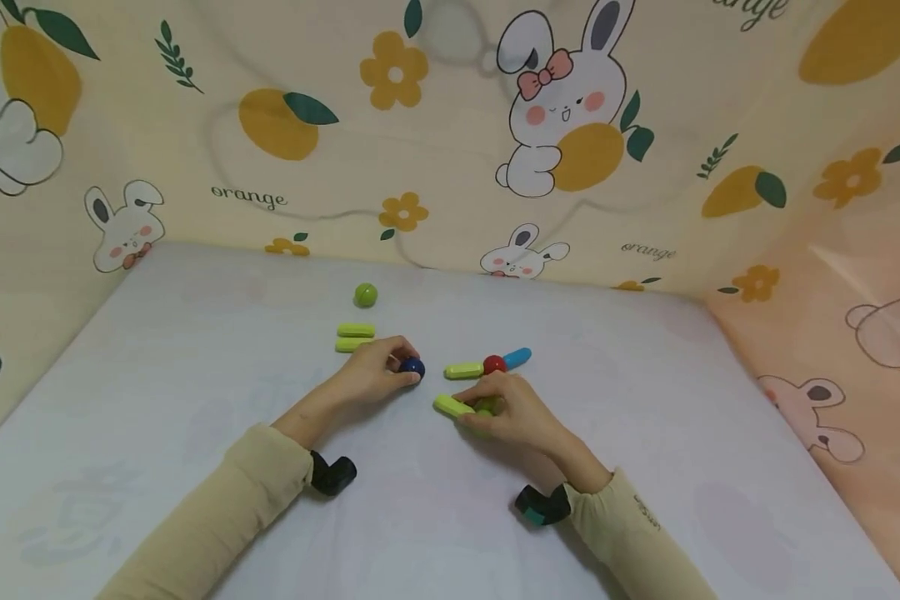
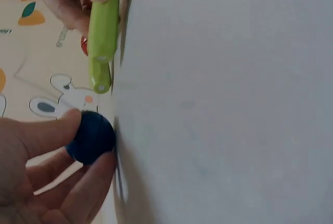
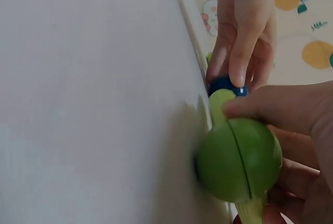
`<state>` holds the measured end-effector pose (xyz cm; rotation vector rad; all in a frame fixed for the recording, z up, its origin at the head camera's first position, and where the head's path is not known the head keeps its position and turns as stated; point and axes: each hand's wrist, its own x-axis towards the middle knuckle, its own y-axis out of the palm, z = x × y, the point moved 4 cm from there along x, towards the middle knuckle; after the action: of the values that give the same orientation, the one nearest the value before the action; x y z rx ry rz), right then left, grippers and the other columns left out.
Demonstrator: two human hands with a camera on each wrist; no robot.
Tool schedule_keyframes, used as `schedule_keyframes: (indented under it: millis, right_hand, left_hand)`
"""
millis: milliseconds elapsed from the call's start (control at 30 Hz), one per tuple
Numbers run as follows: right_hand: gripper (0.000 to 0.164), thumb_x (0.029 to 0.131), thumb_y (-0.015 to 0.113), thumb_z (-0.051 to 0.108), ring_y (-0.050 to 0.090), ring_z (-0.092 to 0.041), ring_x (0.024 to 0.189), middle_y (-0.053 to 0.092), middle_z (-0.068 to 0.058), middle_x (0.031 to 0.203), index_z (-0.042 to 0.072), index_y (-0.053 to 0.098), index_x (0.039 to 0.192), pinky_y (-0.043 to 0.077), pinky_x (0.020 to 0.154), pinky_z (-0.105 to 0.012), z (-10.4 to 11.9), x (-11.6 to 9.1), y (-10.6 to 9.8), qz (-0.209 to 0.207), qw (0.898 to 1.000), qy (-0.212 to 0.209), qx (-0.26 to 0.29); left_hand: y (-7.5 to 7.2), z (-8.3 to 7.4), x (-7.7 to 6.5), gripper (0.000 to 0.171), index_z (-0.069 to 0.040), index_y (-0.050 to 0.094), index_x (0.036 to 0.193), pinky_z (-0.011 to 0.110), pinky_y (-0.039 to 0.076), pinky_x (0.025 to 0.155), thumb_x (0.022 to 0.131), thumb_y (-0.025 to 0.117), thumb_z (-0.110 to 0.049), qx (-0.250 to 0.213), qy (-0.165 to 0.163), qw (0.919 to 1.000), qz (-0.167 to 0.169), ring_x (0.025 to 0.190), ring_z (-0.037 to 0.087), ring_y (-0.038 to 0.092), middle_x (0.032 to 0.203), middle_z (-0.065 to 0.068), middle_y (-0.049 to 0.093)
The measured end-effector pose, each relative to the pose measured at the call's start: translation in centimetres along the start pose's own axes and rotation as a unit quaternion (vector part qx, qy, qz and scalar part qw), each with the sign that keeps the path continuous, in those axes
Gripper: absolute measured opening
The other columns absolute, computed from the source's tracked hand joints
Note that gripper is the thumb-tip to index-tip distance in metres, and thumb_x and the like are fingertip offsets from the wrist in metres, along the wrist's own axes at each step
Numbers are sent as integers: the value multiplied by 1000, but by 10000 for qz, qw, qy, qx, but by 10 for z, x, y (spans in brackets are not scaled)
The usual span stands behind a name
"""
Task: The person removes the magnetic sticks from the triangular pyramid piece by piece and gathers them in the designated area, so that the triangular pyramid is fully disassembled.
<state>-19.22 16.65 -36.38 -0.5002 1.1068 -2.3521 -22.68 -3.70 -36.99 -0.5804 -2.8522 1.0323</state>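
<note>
The left hand (image 1: 371, 371) holds a dark blue ball (image 1: 412, 367) between thumb and fingers, close to the tabletop. To its right, the right hand (image 1: 513, 410) pinches a yellow-green rod (image 1: 452, 406) that meets a green ball (image 3: 239, 159). A further yellow-green piece (image 3: 251, 211) shows past that ball in the right wrist view; whether it is joined is hidden. The rod's free end points toward the blue ball, with a gap between them in the head view. Just behind the right hand lies a row of a yellow-green rod (image 1: 463, 371), a red ball (image 1: 494, 364) and a blue rod (image 1: 519, 358).
Beyond the left hand, two yellow-green rods (image 1: 356, 330) lie side by side, the nearer partly covered by that hand. Farther back sits a loose green ball (image 1: 365, 295). A patterned cloth (image 1: 450, 150) rises behind the white tabletop (image 1: 195, 350).
</note>
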Motion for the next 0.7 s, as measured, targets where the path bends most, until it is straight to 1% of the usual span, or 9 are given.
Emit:
schedule_keyframes:
  millis: [33, 100, 233, 367, 433, 600, 700]
  right_hand:
    - [25, 80, 77, 13, 54, -9, 78, 73, 0, 94, 7, 75, 104, 41, 67, -21, -1, -1, -1, 27, 10000, 12, 46]
    - [26, 81, 76, 15, 57, -10, 85, 73, -1, 98, 7, 74, 105, 43, 70, -21, -3, -2, -2, 49, 9999, 51, 123]
    - [26, 82, 76, 17, 57, -11, 86, 72, 0, 98, 8, 73, 107, 44, 72, -21, -5, -5, -1, 120, 9997, 135, 189]
    - [26, 81, 76, 17, 54, -9, 82, 71, 2, 95, 9, 73, 107, 44, 70, -21, -7, -6, 1, 140, 9995, 192, 231]
    - [26, 82, 76, 18, 53, -9, 81, 71, 3, 94, 10, 73, 107, 44, 70, -21, -7, -5, 1, 160, 9994, 186, 240]
    - [26, 81, 77, 18, 52, -9, 79, 70, 5, 90, 10, 74, 105, 43, 68, -22, -8, -3, 0, 189, 9992, 224, 260]
    - [25, 81, 77, 17, 53, -9, 78, 70, 6, 90, 11, 74, 105, 43, 68, -21, -9, -3, -1, 177, 9992, 240, 253]
  left_hand:
    - [0, -1, 0, 28, -5, 61, 115, 42, 47, 93, 91, 66, -17, 64, 21, 10000, -25, 104, 26, 59, 115, 13, 64]
    - [0, -3, 0, 28, -4, 61, 114, 41, 47, 91, 90, 66, -17, 86, 24, 9999, -86, 101, 25, 59, 112, 14, 65]
    - [3, -3, 2, 29, -3, 63, 112, 38, 47, 86, 89, 68, -19, 83, -83, 9999, -123, 94, 22, 58, 106, 12, 65]
    - [4, -4, 7, 30, -5, 64, 112, 34, 45, 82, 88, 69, -21, 84, -279, 9995, -141, 91, 20, 55, 103, 11, 64]
    - [3, -5, 11, 30, -5, 64, 113, 34, 44, 80, 89, 68, -22, 107, -325, 9992, -188, 91, 21, 54, 102, 11, 63]
    - [-2, -10, 24, 31, -4, 62, 116, 35, 45, 83, 90, 66, -21, -45, -416, 9977, -533, 94, 23, 53, 106, 13, 62]
    - [-5, -10, 34, 32, -4, 60, 117, 36, 47, 87, 89, 67, -19, -235, -533, 9947, -852, 99, 24, 55, 111, 14, 62]
